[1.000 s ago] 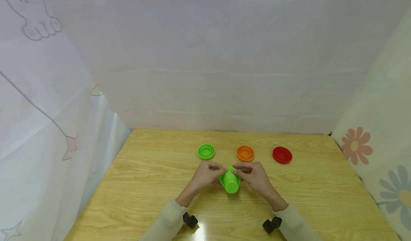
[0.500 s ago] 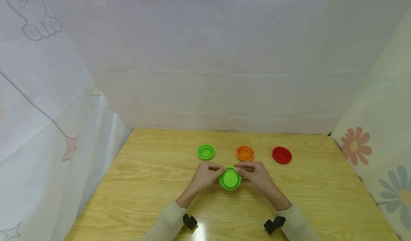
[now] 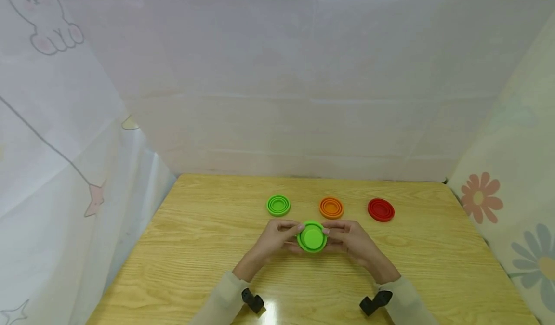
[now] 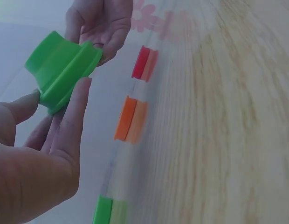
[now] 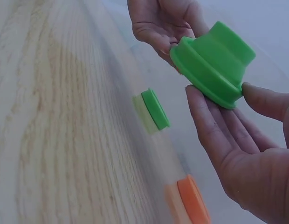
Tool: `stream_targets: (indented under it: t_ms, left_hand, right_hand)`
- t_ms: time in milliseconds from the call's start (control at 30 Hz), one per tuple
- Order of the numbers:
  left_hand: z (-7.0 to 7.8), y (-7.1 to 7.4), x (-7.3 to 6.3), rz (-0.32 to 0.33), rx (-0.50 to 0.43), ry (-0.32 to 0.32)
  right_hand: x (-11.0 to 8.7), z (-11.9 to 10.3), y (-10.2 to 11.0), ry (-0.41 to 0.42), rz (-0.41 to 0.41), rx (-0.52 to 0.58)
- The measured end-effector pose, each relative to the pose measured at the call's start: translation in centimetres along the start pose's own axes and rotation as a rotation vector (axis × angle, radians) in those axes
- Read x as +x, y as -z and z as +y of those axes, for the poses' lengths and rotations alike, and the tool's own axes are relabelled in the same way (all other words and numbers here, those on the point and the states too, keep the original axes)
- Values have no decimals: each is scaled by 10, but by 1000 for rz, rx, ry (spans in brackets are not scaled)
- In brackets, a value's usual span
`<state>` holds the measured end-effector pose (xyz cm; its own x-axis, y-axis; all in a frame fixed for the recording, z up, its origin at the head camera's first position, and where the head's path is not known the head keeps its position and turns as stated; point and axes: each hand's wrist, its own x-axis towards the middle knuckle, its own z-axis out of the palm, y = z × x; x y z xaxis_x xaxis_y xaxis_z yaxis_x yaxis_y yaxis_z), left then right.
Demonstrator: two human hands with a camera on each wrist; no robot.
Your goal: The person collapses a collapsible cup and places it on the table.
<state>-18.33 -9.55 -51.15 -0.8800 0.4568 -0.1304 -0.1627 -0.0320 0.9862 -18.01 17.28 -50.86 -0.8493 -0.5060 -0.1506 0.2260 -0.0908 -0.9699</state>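
A green collapsible cup (image 3: 313, 238) is held up in front of the body between both hands, its flat round base towards the head camera. My left hand (image 3: 277, 238) pinches its rim from the left, thumb on the near side and fingers behind. From the right, my right hand (image 3: 350, 240) grips the rim the same way. The left wrist view shows the cup (image 4: 60, 70) with a stepped wall, partly folded, its wide rim on the fingers. In the right wrist view the cup (image 5: 214, 60) narrows from that rim to the base.
Beyond the hands, a row of flattened collapsible cups lies on the wooden table (image 3: 208, 248): a green one (image 3: 278, 205), an orange one (image 3: 331, 208) and a red one (image 3: 381, 210). A pale printed curtain (image 3: 277, 98) hangs behind the table and at both sides.
The held cup's base has tipped up from facing the person to facing the head camera, and its wall looks shorter. Both hands have spread slightly apart. The flattened cups stay put.
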Motion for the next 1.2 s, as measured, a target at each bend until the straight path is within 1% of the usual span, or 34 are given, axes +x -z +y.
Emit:
stream_targets:
  t_ms: [67,233,333,433,567,667,833,1033,1133,1200]
  left_hand:
    - [-1,1,-1,-21,-47,19]
    - [-2,2,-3,-33,-70,37]
    - [-4,2,-3,-26,-91,42]
    - [-5,1,-3,-10,-116,43]
    - [-7,0,-3,13,-152,25]
    - [-7,-1,-2,23,-162,21]
    - [-3,-4,-1,27,-102,47]
    - [3,-9,-1,13,-32,49]
    - [5,-8,0,21,62,31]
    - [5,-7,0,43,145,19]
  right_hand:
    - [0,0,0,-5,4,4]
    - [1,2,-1,-13,19,19]
    - [2,5,-1,-26,17,37]
    - [3,8,0,-48,-19,68]
    - [3,10,0,-57,-55,105]
    - [3,10,-1,-42,-36,93]
    - [5,9,-2,-52,-2,44]
    - [6,9,-3,-58,17,19]
    - [7,8,-4,-54,32,5]
    - [6,7,-4,-49,42,-10]
